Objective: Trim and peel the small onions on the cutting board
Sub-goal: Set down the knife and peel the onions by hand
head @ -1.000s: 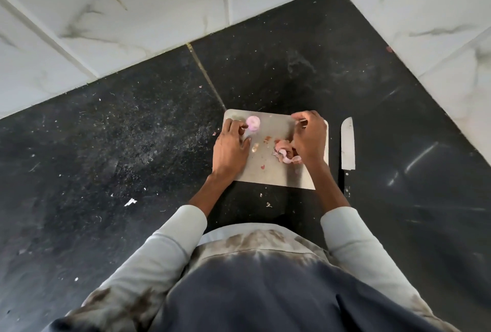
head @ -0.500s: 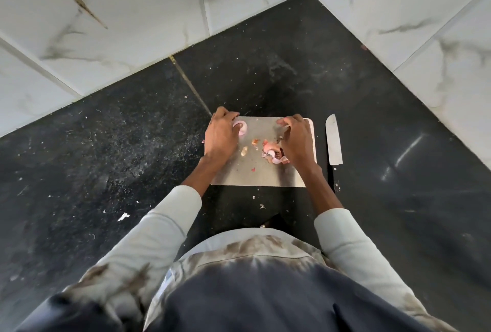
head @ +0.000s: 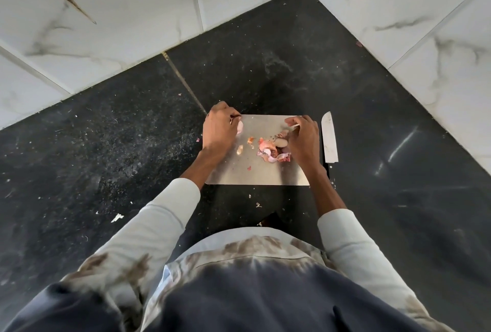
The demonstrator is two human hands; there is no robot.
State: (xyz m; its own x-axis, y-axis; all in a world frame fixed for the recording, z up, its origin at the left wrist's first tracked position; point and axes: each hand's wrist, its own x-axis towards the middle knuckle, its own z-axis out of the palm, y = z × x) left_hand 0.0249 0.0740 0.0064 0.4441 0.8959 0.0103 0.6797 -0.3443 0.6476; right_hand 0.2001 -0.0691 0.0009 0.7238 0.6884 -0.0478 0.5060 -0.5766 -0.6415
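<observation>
A steel cutting board [head: 265, 175] lies on the black counter. At the board's far left corner my left hand [head: 219, 129] grips a peeled pale-pink small onion [head: 240, 127], mostly hidden under the fingers. My right hand [head: 303, 140] hovers over the board's right side, fingers curled, pinching a thin strip of onion skin [head: 294, 126]. Just left of it lies a pile of pink peels [head: 271, 152], with what looks like an unpeeled small onion [head: 282, 142] among them. Two small trimmed bits [head: 240, 149] lie near the board's middle.
A knife [head: 329, 140] lies on the counter right of the board, blade pointing away, handle hidden behind my right wrist. White marbled tile walls [head: 132, 26] meet in a corner behind. Crumbs and peel scraps dot the black counter [head: 106, 145].
My left hand has carried the peeled onion from the board's far middle to its far left corner. My right hand stays over the peel pile, now pinching a skin strip.
</observation>
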